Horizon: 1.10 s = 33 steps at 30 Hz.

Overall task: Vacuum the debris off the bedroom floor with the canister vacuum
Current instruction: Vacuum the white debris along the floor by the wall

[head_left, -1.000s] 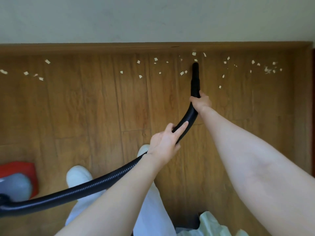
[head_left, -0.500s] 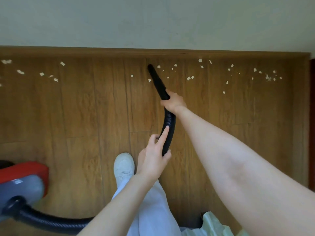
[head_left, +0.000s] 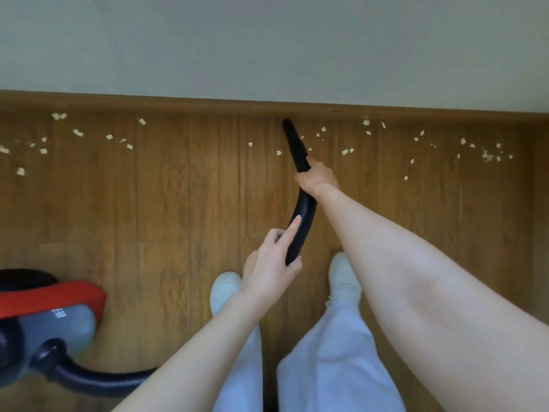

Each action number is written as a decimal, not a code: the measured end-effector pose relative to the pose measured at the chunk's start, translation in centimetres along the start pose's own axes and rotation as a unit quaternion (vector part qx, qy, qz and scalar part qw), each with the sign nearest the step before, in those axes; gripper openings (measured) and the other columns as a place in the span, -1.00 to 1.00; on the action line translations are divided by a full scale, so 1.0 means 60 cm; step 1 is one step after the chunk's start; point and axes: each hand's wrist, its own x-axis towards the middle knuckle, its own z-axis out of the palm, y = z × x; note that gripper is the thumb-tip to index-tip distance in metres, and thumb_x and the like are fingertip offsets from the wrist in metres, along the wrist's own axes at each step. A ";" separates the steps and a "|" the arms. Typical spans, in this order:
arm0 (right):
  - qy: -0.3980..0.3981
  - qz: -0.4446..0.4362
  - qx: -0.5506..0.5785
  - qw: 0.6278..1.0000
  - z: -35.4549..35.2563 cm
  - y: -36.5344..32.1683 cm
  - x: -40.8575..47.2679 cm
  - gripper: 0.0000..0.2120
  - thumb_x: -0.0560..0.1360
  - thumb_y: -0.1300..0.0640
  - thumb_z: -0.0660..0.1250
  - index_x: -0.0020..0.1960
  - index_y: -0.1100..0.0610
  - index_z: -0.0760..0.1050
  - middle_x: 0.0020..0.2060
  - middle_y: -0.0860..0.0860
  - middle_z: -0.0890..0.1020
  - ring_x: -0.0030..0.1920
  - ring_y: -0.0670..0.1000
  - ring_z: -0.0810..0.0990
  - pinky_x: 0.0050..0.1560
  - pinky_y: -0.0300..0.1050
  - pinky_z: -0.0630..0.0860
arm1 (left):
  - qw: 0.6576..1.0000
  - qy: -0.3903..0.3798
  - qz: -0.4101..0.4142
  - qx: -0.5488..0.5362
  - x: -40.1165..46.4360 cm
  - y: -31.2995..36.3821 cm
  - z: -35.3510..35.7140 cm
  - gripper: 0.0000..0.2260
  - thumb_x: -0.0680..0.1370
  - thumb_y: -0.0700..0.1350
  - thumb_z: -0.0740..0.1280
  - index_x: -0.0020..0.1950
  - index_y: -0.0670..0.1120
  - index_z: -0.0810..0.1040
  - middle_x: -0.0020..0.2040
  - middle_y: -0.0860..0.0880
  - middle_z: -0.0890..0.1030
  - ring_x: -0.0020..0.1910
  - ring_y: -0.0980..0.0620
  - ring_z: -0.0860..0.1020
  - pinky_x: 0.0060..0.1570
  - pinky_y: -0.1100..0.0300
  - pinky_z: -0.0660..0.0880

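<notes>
A black ribbed vacuum hose [head_left: 303,221] ends in a smooth black nozzle [head_left: 292,141] whose tip lies on the wooden floor [head_left: 166,203] close to the baseboard. My right hand [head_left: 316,175] grips the hose just behind the nozzle. Lower down, my left hand [head_left: 271,267] holds the hose with its forefinger laid straight along it. Small pale paper scraps [head_left: 344,151] lie scattered along the baseboard on both sides of the nozzle. The red and grey canister vacuum [head_left: 50,313] stands at the lower left, its hose curving out of it.
A wooden baseboard [head_left: 178,104] runs under the pale wall [head_left: 267,40]. My two white shoes [head_left: 222,289] and light trouser legs stand just behind the hose. More scraps [head_left: 77,132] lie at the far left and far right along the baseboard.
The nozzle has swept left from the middle scraps, then come back a little to the right near the baseboard. The view has shifted, bringing the canister and both shoes further into sight.
</notes>
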 end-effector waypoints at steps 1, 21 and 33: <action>0.001 0.007 0.013 1.000 -0.013 0.013 0.006 -0.39 0.55 0.08 0.21 0.55 -0.05 0.10 0.35 0.07 0.46 0.09 0.11 0.59 -0.07 -0.07 0.57 | 1.000 -0.004 0.005 0.016 0.007 0.009 0.006 -0.36 0.54 -0.02 0.24 0.50 0.27 -0.03 0.13 0.13 0.37 -0.21 0.03 0.51 -0.28 0.12 0.50; 0.035 0.080 0.197 0.977 -0.323 0.421 0.151 -0.39 0.55 0.08 0.24 0.55 -0.02 0.11 0.39 0.06 0.42 0.20 0.12 0.52 0.10 -0.06 0.55 | 0.971 -0.016 0.182 0.156 0.159 0.321 0.291 -0.35 0.40 -0.21 0.42 0.45 0.04 0.32 0.09 -0.08 0.55 -0.49 0.06 0.38 -0.61 0.23 0.37; -0.012 0.014 0.089 0.996 -0.374 0.396 0.170 -0.40 0.55 0.07 0.25 0.54 -0.02 0.14 0.39 0.06 0.41 0.19 0.11 0.54 0.11 -0.02 0.57 | 0.989 -0.015 0.095 0.113 0.158 0.389 0.325 -0.34 0.53 -0.08 0.28 0.53 0.15 0.02 0.23 -0.02 0.41 -0.30 0.03 0.49 -0.43 0.18 0.44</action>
